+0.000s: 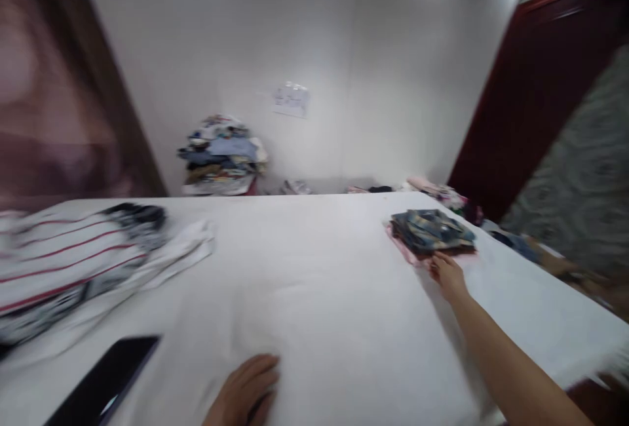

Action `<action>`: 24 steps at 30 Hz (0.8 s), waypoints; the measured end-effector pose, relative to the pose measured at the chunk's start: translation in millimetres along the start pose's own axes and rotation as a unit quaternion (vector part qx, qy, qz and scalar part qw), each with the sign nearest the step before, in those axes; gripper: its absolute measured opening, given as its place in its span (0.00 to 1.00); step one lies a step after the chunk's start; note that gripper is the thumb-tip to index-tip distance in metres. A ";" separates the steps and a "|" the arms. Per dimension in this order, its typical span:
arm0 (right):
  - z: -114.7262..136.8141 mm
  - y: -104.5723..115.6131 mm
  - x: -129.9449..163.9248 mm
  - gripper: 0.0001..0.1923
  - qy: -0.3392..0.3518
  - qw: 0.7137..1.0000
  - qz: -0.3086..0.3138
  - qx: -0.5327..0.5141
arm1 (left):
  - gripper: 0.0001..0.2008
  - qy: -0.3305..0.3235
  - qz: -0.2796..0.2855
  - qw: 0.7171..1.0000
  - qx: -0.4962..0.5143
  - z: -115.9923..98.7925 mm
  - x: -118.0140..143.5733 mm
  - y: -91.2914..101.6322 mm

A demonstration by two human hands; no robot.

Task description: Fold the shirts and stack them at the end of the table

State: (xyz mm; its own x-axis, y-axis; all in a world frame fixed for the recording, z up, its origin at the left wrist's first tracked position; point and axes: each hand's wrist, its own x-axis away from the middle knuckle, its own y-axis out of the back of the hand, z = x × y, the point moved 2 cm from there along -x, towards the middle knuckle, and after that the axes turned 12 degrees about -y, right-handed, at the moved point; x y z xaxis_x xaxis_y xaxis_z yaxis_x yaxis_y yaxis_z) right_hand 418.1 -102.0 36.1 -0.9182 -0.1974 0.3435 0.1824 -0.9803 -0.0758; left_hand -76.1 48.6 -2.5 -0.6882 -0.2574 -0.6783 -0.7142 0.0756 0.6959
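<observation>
My right hand (446, 274) reaches far across the white table (324, 282) and touches the near edge of a small stack of folded cloths (431, 231), dark blue-patterned on top with a pink piece beneath. Its fingers rest at the stack's edge; the blur hides whether they grip it. My left hand (246, 390) lies flat on the table at the near edge, fingers together, holding nothing.
A pile of red-striped white garments (73, 262) lies at the table's left. A dark phone (105, 383) sits at the near left edge. A heap of clothes (223, 154) stands against the far wall. A dark red door (540, 85) is at the right.
</observation>
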 end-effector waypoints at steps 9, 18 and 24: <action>-80.4 -91.2 128.5 0.20 0.038 0.853 0.425 0.302 | 0.10 0.102 0.094 0.985 0.101 -40.3 -20.4 9.5; -101.2 -183.0 276.0 0.19 0.155 0.713 0.613 0.302 | 0.09 0.154 0.051 0.975 0.154 -34.5 -19.1 10.1; -139.4 -199.4 248.5 0.23 0.149 0.785 0.536 0.273 | 0.12 0.261 -0.053 0.964 -0.019 27.3 -29.2 113.3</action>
State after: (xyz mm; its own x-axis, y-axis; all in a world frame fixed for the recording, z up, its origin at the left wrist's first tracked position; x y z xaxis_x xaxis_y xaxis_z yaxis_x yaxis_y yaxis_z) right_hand 104.5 45.4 6.1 -0.1609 -0.9802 0.1157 0.9553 -0.1252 0.2677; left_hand -140.4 91.0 89.8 -0.4465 -0.7126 -0.5411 -0.7647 -0.0102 0.6443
